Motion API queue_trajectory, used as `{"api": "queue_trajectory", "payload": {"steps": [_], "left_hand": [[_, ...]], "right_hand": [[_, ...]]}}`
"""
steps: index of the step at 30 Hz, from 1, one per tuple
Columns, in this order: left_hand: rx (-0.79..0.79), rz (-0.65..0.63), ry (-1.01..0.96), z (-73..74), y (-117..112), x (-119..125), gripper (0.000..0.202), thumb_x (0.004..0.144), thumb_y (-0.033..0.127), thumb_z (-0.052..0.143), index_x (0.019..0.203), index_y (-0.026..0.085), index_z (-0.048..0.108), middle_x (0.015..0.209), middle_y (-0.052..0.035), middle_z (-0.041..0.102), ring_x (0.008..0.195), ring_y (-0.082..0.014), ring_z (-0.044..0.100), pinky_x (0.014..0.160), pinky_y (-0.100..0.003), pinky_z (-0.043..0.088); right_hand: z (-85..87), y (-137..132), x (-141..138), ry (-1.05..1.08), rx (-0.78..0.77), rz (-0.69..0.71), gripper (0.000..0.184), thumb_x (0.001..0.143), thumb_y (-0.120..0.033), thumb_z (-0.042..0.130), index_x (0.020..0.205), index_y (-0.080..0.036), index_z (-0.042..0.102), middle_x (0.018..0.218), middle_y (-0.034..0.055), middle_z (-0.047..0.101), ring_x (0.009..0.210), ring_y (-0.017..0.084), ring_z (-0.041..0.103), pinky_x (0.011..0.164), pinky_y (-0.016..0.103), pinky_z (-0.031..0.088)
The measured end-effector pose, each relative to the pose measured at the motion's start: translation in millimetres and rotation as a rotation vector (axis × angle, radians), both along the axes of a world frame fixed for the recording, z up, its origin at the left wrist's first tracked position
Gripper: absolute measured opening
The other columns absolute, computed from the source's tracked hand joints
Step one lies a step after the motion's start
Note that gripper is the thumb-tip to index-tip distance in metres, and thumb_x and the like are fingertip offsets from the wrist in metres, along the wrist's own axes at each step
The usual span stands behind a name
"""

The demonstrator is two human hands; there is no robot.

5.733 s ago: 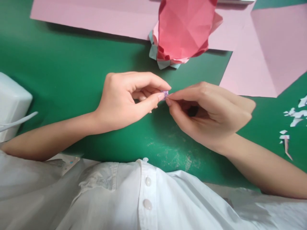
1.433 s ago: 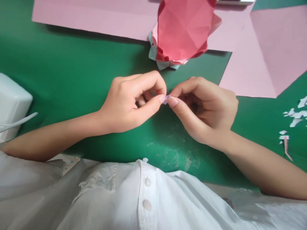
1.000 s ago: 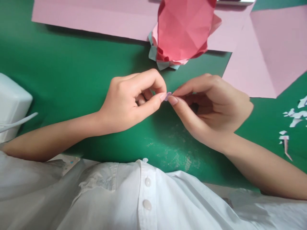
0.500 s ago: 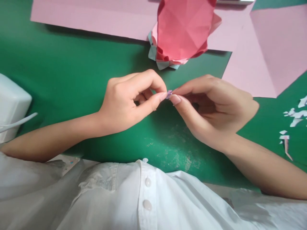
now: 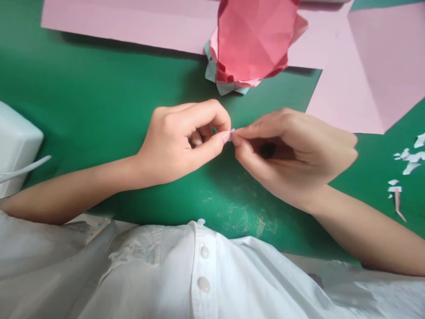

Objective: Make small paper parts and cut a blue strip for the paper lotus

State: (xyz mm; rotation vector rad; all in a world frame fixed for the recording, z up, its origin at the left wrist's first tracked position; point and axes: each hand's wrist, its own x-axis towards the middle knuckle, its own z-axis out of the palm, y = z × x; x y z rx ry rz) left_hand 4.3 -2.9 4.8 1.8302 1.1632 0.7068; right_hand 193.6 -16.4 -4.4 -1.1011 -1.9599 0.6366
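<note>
Between the fingertips of both hands is a tiny purple piece of paper (image 5: pixel 231 134), mostly hidden by the fingers. My left hand (image 5: pixel 186 139) pinches it from the left with thumb and forefinger. From the right, my right hand (image 5: pixel 292 155) pinches it as well, its thumb and forefinger pressed together. Both hands hover over the green tabletop (image 5: pixel 99 93). Just beyond them stands a folded paper flower (image 5: pixel 257 40), red in the middle with pink and pale blue points at its lower rim.
A long pink paper sheet (image 5: pixel 126 24) lies at the back, and a creased pink sheet (image 5: pixel 388 66) at the right. White paper scraps (image 5: pixel 411 157) are scattered at the far right. A white box-like object (image 5: pixel 18 141) with a white cable (image 5: pixel 29 169) sits at the left edge.
My right fingertips have shifted slightly left and down, closing over more of the purple piece. Less of it shows now. My left hand has barely moved.
</note>
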Motion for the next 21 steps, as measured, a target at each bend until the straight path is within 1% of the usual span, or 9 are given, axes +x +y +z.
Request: {"api": "queue_trajectory", "payload": {"steps": [4,7,9,11,14,16,18,21], "left_hand": [[0.044,-0.017,0.037,0.4,1,0,0.015,0.09,0.022,0.06,0.075,0.018,0.063,0.069,0.003,0.068,0.058,-0.0073,0.062,0.05,-0.02,0.049],[0.069,-0.019,0.054,-0.4,1,0,0.016,0.089,0.023,0.061,0.074,0.018,0.063,0.067,0.0032,0.066,0.055,-0.0063,0.06,0.049,-0.019,0.046],[0.084,-0.019,0.061,-1.0,1,0,0.017,0.089,0.022,0.06,0.074,0.017,0.062,0.066,0.0033,0.066,0.054,-0.0057,0.058,0.048,-0.018,0.045],[0.093,-0.018,0.066,-1.4,1,0,0.017,0.09,0.023,0.059,0.073,0.017,0.062,0.066,0.0032,0.066,0.054,-0.0054,0.057,0.048,-0.018,0.045],[0.092,-0.02,0.073,-1.4,2,0,0.018,0.091,0.025,0.059,0.074,0.018,0.062,0.067,0.0029,0.066,0.054,-0.0058,0.058,0.048,-0.018,0.045],[0.085,-0.026,0.077,-0.9,2,-1,0.019,0.091,0.027,0.058,0.076,0.019,0.063,0.067,0.0028,0.066,0.054,-0.0062,0.058,0.048,-0.019,0.046],[0.068,-0.033,0.075,-0.2,2,-2,0.018,0.092,0.027,0.057,0.077,0.019,0.063,0.069,0.0028,0.066,0.054,-0.0064,0.059,0.048,-0.019,0.047],[0.031,-0.042,0.061,0.7,3,-2,0.017,0.093,0.026,0.055,0.079,0.02,0.062,0.07,0.0029,0.066,0.054,-0.0065,0.059,0.047,-0.02,0.047]], "right_hand": [[-10.5,4,-1,-0.023,0.321,-0.008,0.025,0.074,-0.001,0.07,0.07,-0.017,0.052,0.061,-0.0025,0.054,0.054,0.008,0.048,0.048,0.023,0.042],[-13.1,9,3,-0.147,0.481,0.087,0.027,0.075,-0.003,0.07,0.067,-0.018,0.049,0.061,-0.0019,0.051,0.054,0.008,0.045,0.045,0.023,0.039],[-12.2,13,5,-0.25,0.517,0.116,0.028,0.079,-0.007,0.068,0.065,-0.019,0.047,0.06,-0.0019,0.051,0.054,0.008,0.045,0.045,0.023,0.039],[-11.1,15,7,-0.313,0.47,0.103,0.03,0.085,-0.011,0.064,0.062,-0.019,0.045,0.058,-0.0025,0.049,0.052,0.008,0.044,0.044,0.023,0.037],[-10.4,16,7,-0.276,0.363,0.096,0.032,0.089,-0.013,0.06,0.061,-0.019,0.046,0.057,-0.0034,0.049,0.05,0.007,0.042,0.043,0.025,0.034],[-10.6,16,7,-0.249,0.326,0.107,0.03,0.09,-0.014,0.06,0.062,-0.02,0.048,0.059,-0.0037,0.052,0.051,0.007,0.044,0.043,0.025,0.035],[-11.0,15,9,-0.283,0.374,0.111,0.027,0.089,-0.014,0.062,0.065,-0.02,0.051,0.062,-0.0035,0.055,0.052,0.007,0.046,0.044,0.024,0.036],[-12.1,15,13,-0.334,0.561,0.134,0.019,0.082,-0.011,0.068,0.071,-0.02,0.055,0.067,-0.0024,0.059,0.055,0.008,0.048,0.044,0.023,0.038]]}}
